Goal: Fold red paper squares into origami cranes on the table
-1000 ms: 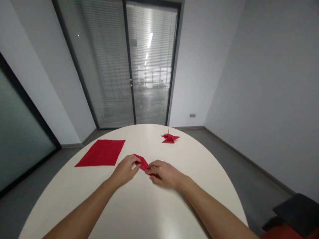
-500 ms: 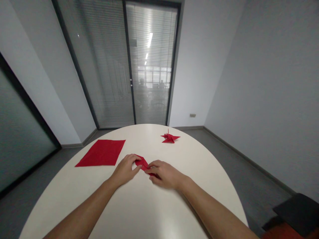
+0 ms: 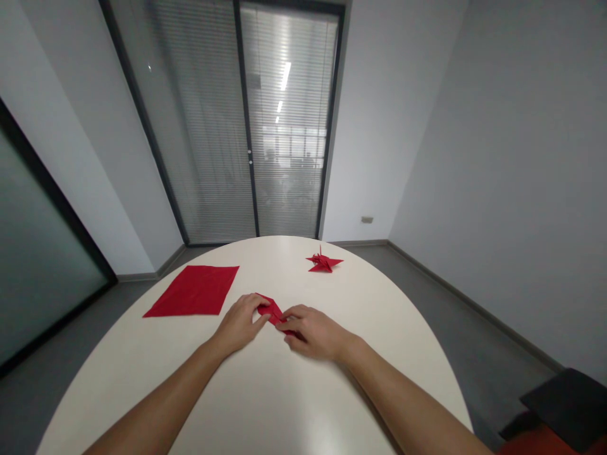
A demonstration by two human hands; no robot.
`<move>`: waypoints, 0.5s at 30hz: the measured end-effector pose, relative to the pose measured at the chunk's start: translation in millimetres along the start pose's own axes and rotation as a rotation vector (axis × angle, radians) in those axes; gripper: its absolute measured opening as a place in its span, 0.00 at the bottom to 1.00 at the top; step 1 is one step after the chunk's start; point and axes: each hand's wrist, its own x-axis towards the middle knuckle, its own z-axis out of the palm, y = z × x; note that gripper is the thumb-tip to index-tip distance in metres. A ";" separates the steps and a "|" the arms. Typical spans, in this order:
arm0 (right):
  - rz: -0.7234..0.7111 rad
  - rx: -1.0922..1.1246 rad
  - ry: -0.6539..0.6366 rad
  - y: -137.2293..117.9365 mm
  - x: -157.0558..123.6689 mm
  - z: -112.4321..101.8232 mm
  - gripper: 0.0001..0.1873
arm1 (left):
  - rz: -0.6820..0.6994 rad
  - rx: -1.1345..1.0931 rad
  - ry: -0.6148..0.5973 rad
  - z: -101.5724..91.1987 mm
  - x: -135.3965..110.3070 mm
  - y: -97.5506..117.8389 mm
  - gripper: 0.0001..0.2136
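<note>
A small folded piece of red paper (image 3: 274,312) lies on the white table between my hands, with creases across its face. My left hand (image 3: 241,321) grips its far left end, fingers on top and thumb at the near edge. At the near right end, my right hand (image 3: 310,330) has its fingers closed on the paper, covering that corner. Beyond my left hand, a flat red paper sheet (image 3: 194,291) rests on the tabletop. Farther back to the right stands a folded red paper figure (image 3: 324,261) with pointed tips.
The round white table (image 3: 227,398) has a curved edge on both sides. At the lower right, a black and dark red object (image 3: 566,404), perhaps a chair, stands beside it. A glass door with blinds (image 3: 289,126) is behind the table.
</note>
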 end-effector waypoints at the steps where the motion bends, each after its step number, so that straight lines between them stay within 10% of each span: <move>1: -0.001 -0.002 -0.001 -0.1 0.2 -0.1 0.16 | -0.006 -0.006 0.007 1.0 0.2 -2.2 0.07; 15: -0.001 -0.044 0.019 5.9 -0.9 4.1 0.18 | 0.167 0.162 -0.020 -3.4 -3.1 26.0 0.13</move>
